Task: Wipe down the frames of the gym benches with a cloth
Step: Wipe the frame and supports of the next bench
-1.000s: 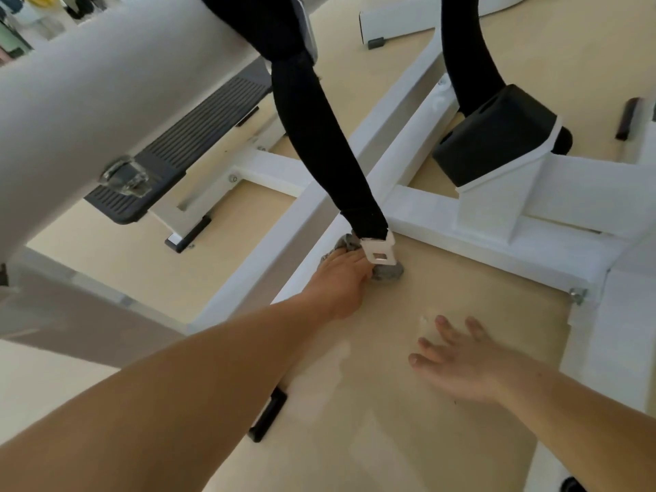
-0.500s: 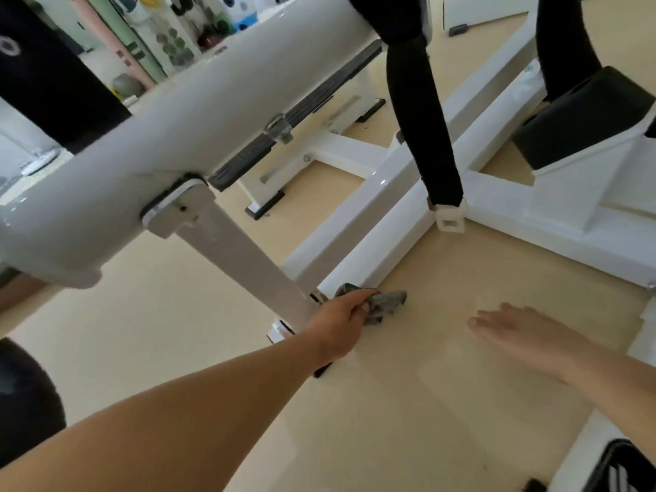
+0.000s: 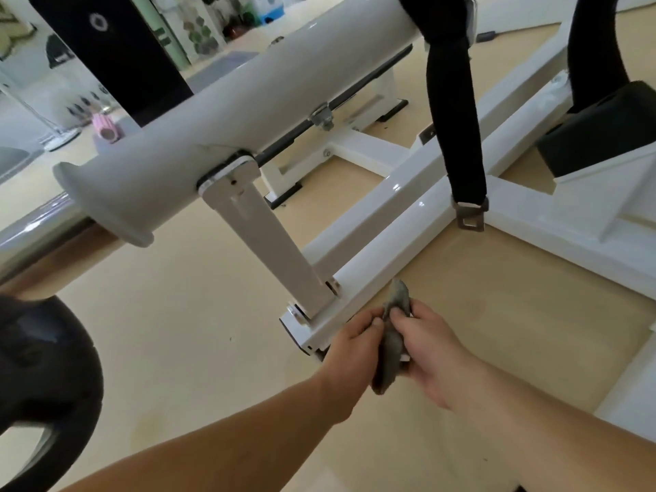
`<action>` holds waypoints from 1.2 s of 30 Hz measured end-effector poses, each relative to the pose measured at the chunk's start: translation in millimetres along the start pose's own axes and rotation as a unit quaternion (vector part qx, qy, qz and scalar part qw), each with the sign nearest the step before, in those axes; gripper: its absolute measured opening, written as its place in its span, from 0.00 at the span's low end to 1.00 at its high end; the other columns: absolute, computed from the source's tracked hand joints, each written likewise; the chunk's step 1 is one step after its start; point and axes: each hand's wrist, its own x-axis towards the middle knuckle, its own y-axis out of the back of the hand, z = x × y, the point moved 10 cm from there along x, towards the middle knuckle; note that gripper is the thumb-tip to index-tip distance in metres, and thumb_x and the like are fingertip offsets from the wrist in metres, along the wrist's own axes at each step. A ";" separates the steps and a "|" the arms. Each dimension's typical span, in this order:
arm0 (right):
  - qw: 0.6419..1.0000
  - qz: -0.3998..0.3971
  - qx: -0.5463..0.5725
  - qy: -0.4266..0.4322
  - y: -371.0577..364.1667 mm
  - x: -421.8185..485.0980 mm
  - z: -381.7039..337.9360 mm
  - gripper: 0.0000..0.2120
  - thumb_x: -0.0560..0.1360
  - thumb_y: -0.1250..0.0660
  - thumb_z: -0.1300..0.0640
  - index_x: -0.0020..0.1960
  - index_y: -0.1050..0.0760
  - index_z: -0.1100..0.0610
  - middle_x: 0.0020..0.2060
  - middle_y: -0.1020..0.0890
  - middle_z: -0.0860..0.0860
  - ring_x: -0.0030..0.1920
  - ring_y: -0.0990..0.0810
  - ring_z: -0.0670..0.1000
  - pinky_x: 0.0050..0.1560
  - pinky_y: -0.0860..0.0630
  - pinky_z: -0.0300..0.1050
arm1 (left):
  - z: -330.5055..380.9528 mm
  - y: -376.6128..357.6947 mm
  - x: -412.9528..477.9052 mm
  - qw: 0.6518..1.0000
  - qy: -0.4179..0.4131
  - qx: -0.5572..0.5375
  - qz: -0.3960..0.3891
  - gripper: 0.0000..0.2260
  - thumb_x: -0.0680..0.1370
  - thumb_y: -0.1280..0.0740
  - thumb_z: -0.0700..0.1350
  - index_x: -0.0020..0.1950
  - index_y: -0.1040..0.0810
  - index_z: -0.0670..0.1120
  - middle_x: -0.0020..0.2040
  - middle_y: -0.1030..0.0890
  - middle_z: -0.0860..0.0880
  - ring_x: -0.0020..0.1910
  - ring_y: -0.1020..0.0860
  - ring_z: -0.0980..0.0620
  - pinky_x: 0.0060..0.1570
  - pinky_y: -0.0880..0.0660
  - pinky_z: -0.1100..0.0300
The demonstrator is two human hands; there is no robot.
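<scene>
Pinching cloth point(image 3: 392, 346) with fingers of left hand point(image 3: 349, 337) and right hand point(image 3: 431, 349), beside near end of frame rail point(image 3: 408, 239) stretching away rightward, left nearer

Mostly buried between left hand point(image 3: 350, 346) and right hand point(image 3: 427, 349): grey cloth point(image 3: 390, 348) (only its ends showing). Behind the left hand, the white frame point(image 3: 372, 264) end's near corner. Cropped at left, a black rounded shape point(image 3: 42, 367). Too blurred to identify: background shelf items point(image 3: 213, 26).

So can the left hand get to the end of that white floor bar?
Probably yes. The left hand is right beside the white bar's end, nothing between them, though it shares the cloth with the right hand.
</scene>
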 end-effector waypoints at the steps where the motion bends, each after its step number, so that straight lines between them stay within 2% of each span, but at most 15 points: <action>1: 0.999 0.024 -0.019 0.010 4.3 8.2 2.4 0.08 0.83 0.36 0.56 0.55 0.19 0.46 0.49 0.13 0.52 0.50 0.14 0.56 0.43 0.16 0.53 | -3.5 9.6 -0.8 1.000 -0.002 0.020 0.008 0.15 0.86 0.43 0.41 0.62 0.18 0.53 0.48 0.14 0.57 0.49 0.17 0.63 0.44 0.25 0.73; 4: 0.990 0.100 -0.091 0.047 14.6 28.2 1.9 0.07 0.81 0.33 0.56 0.54 0.21 0.46 0.47 0.15 0.48 0.48 0.16 0.53 0.55 0.18 0.55 | -21.3 59.5 -4.8 0.977 0.012 0.161 0.142 0.14 0.85 0.43 0.43 0.65 0.22 0.54 0.53 0.18 0.59 0.54 0.21 0.58 0.44 0.29 0.76; 6: 0.983 0.131 -0.104 0.076 9.5 36.9 -1.5 0.07 0.81 0.34 0.56 0.58 0.27 0.47 0.47 0.19 0.43 0.46 0.20 0.48 0.54 0.22 0.49 | -36.9 82.1 -9.1 0.954 0.039 0.222 0.196 0.16 0.85 0.43 0.46 0.72 0.28 0.54 0.64 0.22 0.57 0.62 0.24 0.55 0.58 0.27 0.66; 7: 0.981 0.136 -0.108 0.083 1.2 41.8 -0.6 0.09 0.81 0.33 0.56 0.59 0.29 0.46 0.48 0.20 0.43 0.44 0.21 0.46 0.51 0.24 0.46 | -41.9 85.7 -10.0 0.950 0.035 0.236 0.201 0.19 0.85 0.43 0.46 0.77 0.32 0.53 0.69 0.26 0.57 0.68 0.27 0.54 0.65 0.30 0.62; 9: 0.977 0.135 -0.130 0.097 -24.7 50.3 4.3 0.14 0.78 0.30 0.54 0.61 0.30 0.46 0.50 0.19 0.43 0.45 0.20 0.46 0.46 0.23 0.44 | -43.1 82.1 -10.7 0.948 0.001 0.256 0.190 0.23 0.86 0.43 0.46 0.81 0.41 0.53 0.73 0.34 0.59 0.74 0.35 0.58 0.67 0.37 0.65; 11: 0.973 0.123 -0.158 0.112 -54.1 60.5 18.5 0.22 0.75 0.28 0.52 0.66 0.30 0.43 0.53 0.18 0.44 0.52 0.18 0.49 0.55 0.20 0.47 | -44.1 77.5 -13.5 0.948 -0.022 0.265 0.176 0.25 0.86 0.45 0.46 0.83 0.46 0.54 0.79 0.42 0.62 0.78 0.43 0.62 0.72 0.43 0.67; 13: 0.978 0.116 -0.128 0.116 -72.3 68.2 33.2 0.24 0.76 0.29 0.56 0.69 0.31 0.46 0.58 0.19 0.47 0.57 0.19 0.50 0.62 0.23 0.48 | -51.2 83.4 -13.5 0.948 -0.013 0.264 0.176 0.27 0.85 0.46 0.44 0.84 0.49 0.54 0.81 0.47 0.62 0.80 0.47 0.61 0.77 0.45 0.62; 16: 0.977 0.119 -0.125 0.127 -77.0 70.6 45.5 0.16 0.79 0.33 0.60 0.66 0.30 0.51 0.59 0.21 0.51 0.57 0.21 0.51 0.59 0.28 0.42 | -58.5 99.5 -14.1 0.941 0.003 0.282 0.187 0.28 0.84 0.47 0.39 0.84 0.49 0.54 0.81 0.48 0.61 0.80 0.47 0.62 0.77 0.45 0.62; 19: 0.970 0.102 -0.177 0.128 -63.4 78.4 42.0 0.12 0.82 0.36 0.61 0.64 0.27 0.55 0.58 0.21 0.53 0.58 0.22 0.54 0.56 0.32 0.40 | -60.7 104.7 -13.4 0.934 0.006 0.298 0.199 0.28 0.84 0.47 0.39 0.83 0.48 0.53 0.81 0.48 0.61 0.80 0.46 0.60 0.78 0.44 0.59; 22: 0.934 0.168 -0.262 0.178 -16.7 102.6 -3.2 0.12 0.81 0.35 0.59 0.63 0.24 0.60 0.64 0.26 0.59 0.60 0.24 0.60 0.60 0.29 0.45 | -54.8 90.4 -9.1 0.930 0.000 0.315 0.190 0.26 0.85 0.46 0.42 0.83 0.47 0.52 0.81 0.47 0.59 0.80 0.47 0.58 0.78 0.46 0.61; 25: 0.909 0.213 -0.309 0.179 16.9 109.1 -29.4 0.13 0.78 0.31 0.57 0.63 0.22 0.55 0.62 0.35 0.57 0.53 0.27 0.58 0.62 0.23 0.53 | -50.7 84.8 -5.1 0.923 -0.001 0.335 0.188 0.25 0.85 0.45 0.44 0.82 0.46 0.52 0.80 0.46 0.58 0.80 0.47 0.56 0.78 0.45 0.59; 29: 0.932 0.116 -0.260 0.222 -18.3 85.9 -11.4 0.25 0.75 0.28 0.63 0.68 0.29 0.47 0.58 0.23 0.49 0.56 0.21 0.52 0.53 0.26 0.45 | -51.2 84.8 -10.0 0.922 -0.010 0.344 0.179 0.26 0.85 0.44 0.44 0.82 0.46 0.53 0.80 0.47 0.59 0.80 0.48 0.58 0.75 0.47 0.64; 32: 0.906 0.086 -0.299 0.288 -43.1 74.6 -13.3 0.36 0.76 0.30 0.65 0.78 0.37 0.43 0.60 0.29 0.45 0.56 0.28 0.43 0.58 0.30 0.38 | -53.4 81.5 -12.4 0.923 -0.018 0.345 0.170 0.26 0.85 0.43 0.44 0.82 0.47 0.55 0.81 0.50 0.60 0.80 0.50 0.58 0.75 0.48 0.64; 33: 0.890 0.083 -0.325 0.309 -47.6 72.8 -16.5 0.36 0.77 0.31 0.66 0.79 0.36 0.44 0.59 0.31 0.47 0.55 0.29 0.44 0.60 0.31 0.37 | -53.1 81.0 -12.0 0.923 -0.023 0.345 0.169 0.26 0.85 0.43 0.45 0.83 0.47 0.54 0.81 0.50 0.59 0.81 0.50 0.58 0.76 0.48 0.64; 36: 0.846 0.089 -0.407 0.332 -49.4 76.0 -11.3 0.24 0.80 0.34 0.63 0.75 0.28 0.51 0.61 0.29 0.54 0.58 0.24 0.55 0.61 0.26 0.45 | -49.2 81.1 -10.8 0.925 -0.035 0.333 0.178 0.26 0.85 0.42 0.45 0.82 0.46 0.54 0.81 0.48 0.60 0.80 0.47 0.58 0.74 0.47 0.66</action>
